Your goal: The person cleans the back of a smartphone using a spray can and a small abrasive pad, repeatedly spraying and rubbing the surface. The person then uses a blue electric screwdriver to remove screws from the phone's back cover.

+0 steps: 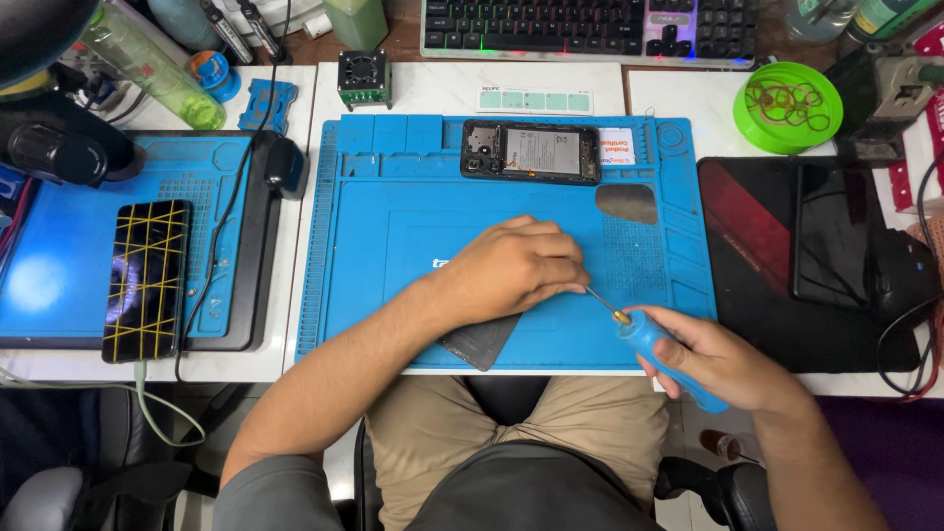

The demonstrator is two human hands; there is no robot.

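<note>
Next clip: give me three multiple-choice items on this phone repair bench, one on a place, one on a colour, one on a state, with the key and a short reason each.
1. Where does the opened phone lie?
A. at the far edge of the blue mat
B. on the person's lap
C. on the keyboard

2. What colour is the handle of the screwdriver?
A. red
B. blue
C. yellow

3. How is the right hand?
A. flat and empty on the mat
B. closed around the screwdriver
C. out of view

Key: 1 A, the phone lies back-open along the mat's far edge. 2 B, the handle is bright blue. 3 B, the fingers wrap the handle, with the tip toward the left hand, which rests on a dark panel.
</note>
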